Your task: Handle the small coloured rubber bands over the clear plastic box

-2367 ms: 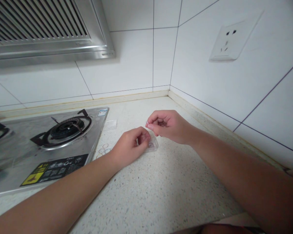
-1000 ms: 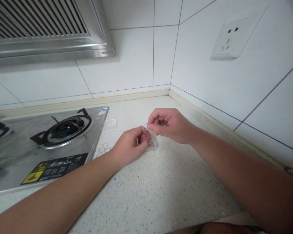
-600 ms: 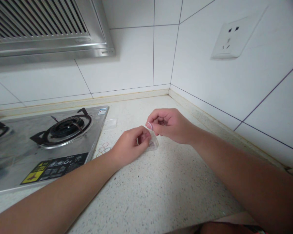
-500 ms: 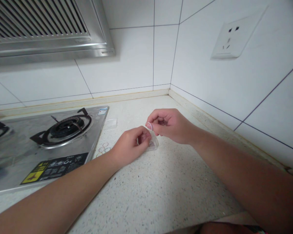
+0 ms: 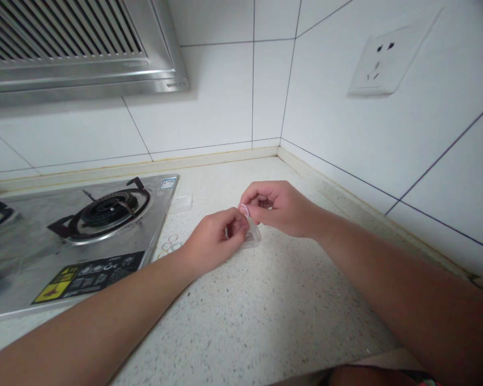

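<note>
A small clear plastic box (image 5: 253, 237) sits on the speckled counter, with my left hand (image 5: 217, 238) closed at its left side and fingertips on it. My right hand (image 5: 276, 206) pinches a thin pale pink loop (image 5: 245, 209), like a small elastic band, just above the box. Both hands' fingertips nearly meet there; whether the left ones also touch the loop cannot be made out. Left of my left wrist, several thin coloured bands (image 5: 170, 245) lie on the counter. What the box contains is mostly hidden by my fingers.
A flat clear plastic piece (image 5: 182, 203), perhaps a lid, lies beyond my left hand. The steel gas stove (image 5: 153, 225) with its black burner (image 5: 110, 210) stands at the left, under a range hood (image 5: 156, 69). A wall socket (image 5: 378, 61) is at the upper right.
My right hand has shifted very slightly left with the pale pink loop, closer to my left fingertips. The left hand and the box have stayed nearly still.
</note>
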### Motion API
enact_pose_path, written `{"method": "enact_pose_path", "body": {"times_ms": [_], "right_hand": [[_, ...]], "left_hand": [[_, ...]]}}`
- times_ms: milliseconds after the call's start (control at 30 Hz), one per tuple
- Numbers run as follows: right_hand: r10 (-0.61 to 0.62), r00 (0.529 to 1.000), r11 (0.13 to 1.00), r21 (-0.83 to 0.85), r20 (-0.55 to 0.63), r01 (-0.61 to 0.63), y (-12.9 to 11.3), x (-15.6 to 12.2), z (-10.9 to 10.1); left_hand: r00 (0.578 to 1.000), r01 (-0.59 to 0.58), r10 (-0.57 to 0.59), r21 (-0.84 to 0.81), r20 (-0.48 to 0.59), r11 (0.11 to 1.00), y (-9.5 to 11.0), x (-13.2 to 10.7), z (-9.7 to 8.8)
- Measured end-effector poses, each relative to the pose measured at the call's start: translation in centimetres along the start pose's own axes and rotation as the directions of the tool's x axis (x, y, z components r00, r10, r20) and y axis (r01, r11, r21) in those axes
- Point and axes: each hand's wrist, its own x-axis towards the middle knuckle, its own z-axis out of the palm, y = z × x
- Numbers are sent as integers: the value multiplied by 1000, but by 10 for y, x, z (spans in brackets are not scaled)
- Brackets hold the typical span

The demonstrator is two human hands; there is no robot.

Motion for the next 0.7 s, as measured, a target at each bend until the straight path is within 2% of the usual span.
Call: {"method": "enact_pose_path", "body": {"times_ms": [133,233,467,700], "right_hand": [[16,1000,997,-73,-4,-17,6,0,-1],[40,999,977,-210,5,-39,11,1,-2],[101,994,830,-548,-40,-106,16,4,-6],[204,976,769,-604,-78,-209,21,6,-9]], "left_hand": [[1000,11,-11,-5,8,1000,0,0,0],[1000,18,-18,-23,20,1000,0,0,0],[999,30,-30,-16,21,999,1,0,-1],[999,31,-30,-18,16,999,0,-1,0]]}}
